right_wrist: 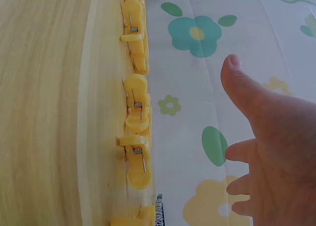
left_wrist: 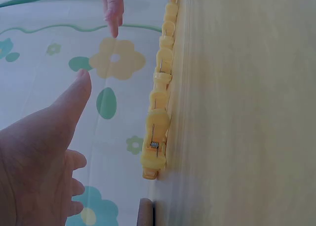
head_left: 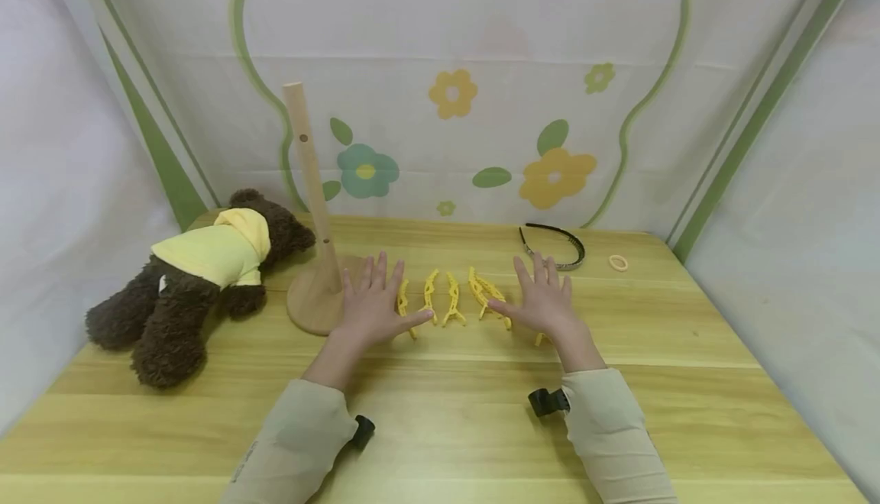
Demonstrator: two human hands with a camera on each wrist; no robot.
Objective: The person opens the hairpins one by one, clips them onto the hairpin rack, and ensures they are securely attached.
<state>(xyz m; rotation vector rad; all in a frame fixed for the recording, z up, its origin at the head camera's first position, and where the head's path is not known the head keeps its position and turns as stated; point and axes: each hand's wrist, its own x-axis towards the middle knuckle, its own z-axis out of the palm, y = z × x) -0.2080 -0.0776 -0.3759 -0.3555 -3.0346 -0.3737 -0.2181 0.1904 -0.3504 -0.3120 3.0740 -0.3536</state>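
Observation:
Both hands hold nothing, with fingers spread. My left hand, palm down in the head view, is above the table in front of the wooden stand's round base. Facing it on the right, my right hand has its thumb pointing inward. Between them several yellow spring clips lie in a row, some partly hidden by the hands. Metal springs show on a clip in the left wrist view and on another clip in the right wrist view. Both wrist views show the thumbs apart from the clips.
A wooden stand with an upright post rises left of the clips. Beside it lies a brown teddy bear in a yellow hoodie. A dark headband and a small pale ring lie at the back right, before a flowered curtain.

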